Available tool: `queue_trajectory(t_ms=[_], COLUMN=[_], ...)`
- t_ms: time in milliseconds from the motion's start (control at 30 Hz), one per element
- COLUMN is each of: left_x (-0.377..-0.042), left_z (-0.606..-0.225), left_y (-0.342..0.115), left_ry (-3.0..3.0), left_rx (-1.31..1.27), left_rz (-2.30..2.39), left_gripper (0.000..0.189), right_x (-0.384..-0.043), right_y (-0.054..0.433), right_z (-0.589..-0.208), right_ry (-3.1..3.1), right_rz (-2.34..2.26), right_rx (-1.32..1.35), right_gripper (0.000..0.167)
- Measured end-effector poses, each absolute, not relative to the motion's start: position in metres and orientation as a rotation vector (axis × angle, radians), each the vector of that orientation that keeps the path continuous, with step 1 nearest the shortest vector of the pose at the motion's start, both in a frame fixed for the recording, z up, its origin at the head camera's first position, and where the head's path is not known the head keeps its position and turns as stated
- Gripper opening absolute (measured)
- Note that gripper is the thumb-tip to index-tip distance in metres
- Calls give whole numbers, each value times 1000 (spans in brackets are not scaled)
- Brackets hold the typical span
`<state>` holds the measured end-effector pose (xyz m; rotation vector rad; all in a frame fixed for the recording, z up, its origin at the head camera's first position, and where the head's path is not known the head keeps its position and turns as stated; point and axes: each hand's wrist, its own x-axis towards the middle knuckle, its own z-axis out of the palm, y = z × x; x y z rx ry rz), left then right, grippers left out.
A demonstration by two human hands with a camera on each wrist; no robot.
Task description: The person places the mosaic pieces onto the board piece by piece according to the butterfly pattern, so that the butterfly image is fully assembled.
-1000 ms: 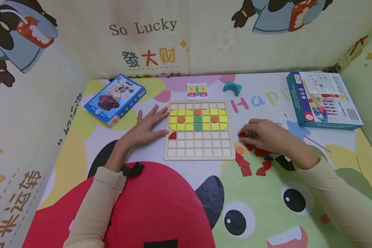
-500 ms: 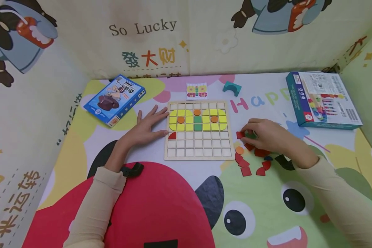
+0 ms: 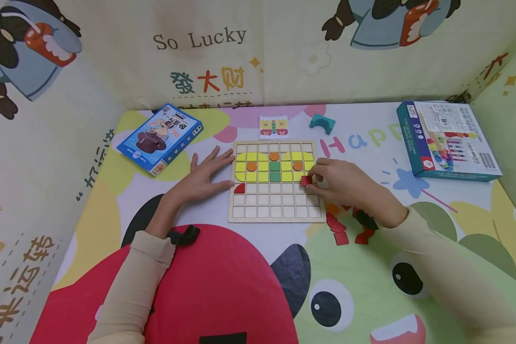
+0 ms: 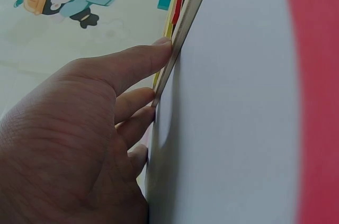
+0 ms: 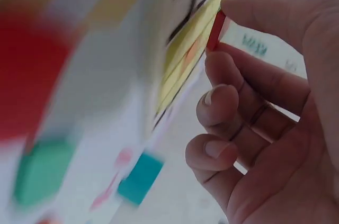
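A wooden grid board (image 3: pixel 277 220) lies on the table, its upper rows filled with yellow, orange and green tiles. One red quarter-round tile (image 3: pixel 239 188) sits at the left of the row below them. With fingers spread, my left hand (image 3: pixel 201 177) touches the board's left edge; in the left wrist view its thumb (image 4: pixel 143 60) rests at the rim. My right hand (image 3: pixel 348 184) pinches a red square tile (image 5: pixel 215 30) between thumb and index finger, over the right side of the board by the lowest yellow row. Its other fingers are curled loosely.
Loose red tiles (image 3: pixel 340 238) and an orange round tile (image 3: pixel 333 209) lie right of the board, partly under my right forearm. Behind the board are a butterfly pattern card (image 3: pixel 274 127) and a teal arch block (image 3: pixel 322 123). Boxes stand at back left (image 3: pixel 160 138) and back right (image 3: pixel 451 141).
My right hand has picked a red square tile from the loose pile and carried it left over the board's right side. My left hand has stayed at the board's left edge.
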<state>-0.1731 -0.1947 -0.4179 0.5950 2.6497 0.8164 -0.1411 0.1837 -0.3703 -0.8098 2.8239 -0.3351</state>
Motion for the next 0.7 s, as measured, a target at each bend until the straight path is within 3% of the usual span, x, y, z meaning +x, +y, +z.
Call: queue_trajectory(t_ms=[367,700], left_x=[-174,-174], left_z=[-419,-418], left_y=[-196,-197], left_ry=[2642,2645], left_rx=[612,607], left_rz=[843,830], left_gripper=[80,81], right_x=[-147,-151], right_y=[92,61], right_z=[-374,-382], right_ry=[2788,2745], right_rz=[-333,-300], right_rx=[-1040,-1043], right_gripper=[31,30])
